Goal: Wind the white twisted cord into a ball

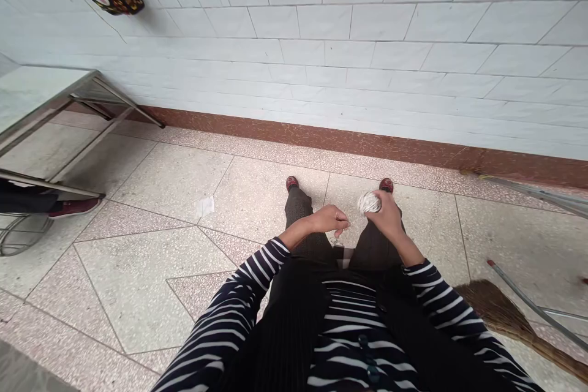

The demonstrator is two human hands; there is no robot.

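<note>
Directions read as a clock face centred on the white ball [368, 203], which appears to be wound string or yarn. The ball is held clear of the floor [271, 205], by the seated person's right knee. The right hand [388, 215] is at 4 o'clock, clamped on the ball, with fingers and thumb around its near side. The left hand [331, 220] is between 8 and 9 o'clock, apart from the ball, its fingers curled and thumb close to the fingertips; whether they pinch anything thin cannot be told.

Handling, as judged: light, soft and slightly springy, not fragile, with little tendency to slip; outer turns may slide off if squeezed unevenly. The sound hold is around the widest part, with spread fingers and moderate pressure.

Surroundings: a pale scrap [205, 206] lies on the floor at 9 o'clock; a broom [498, 312] lies at 4 o'clock, beyond the right sleeve [448, 303]
</note>
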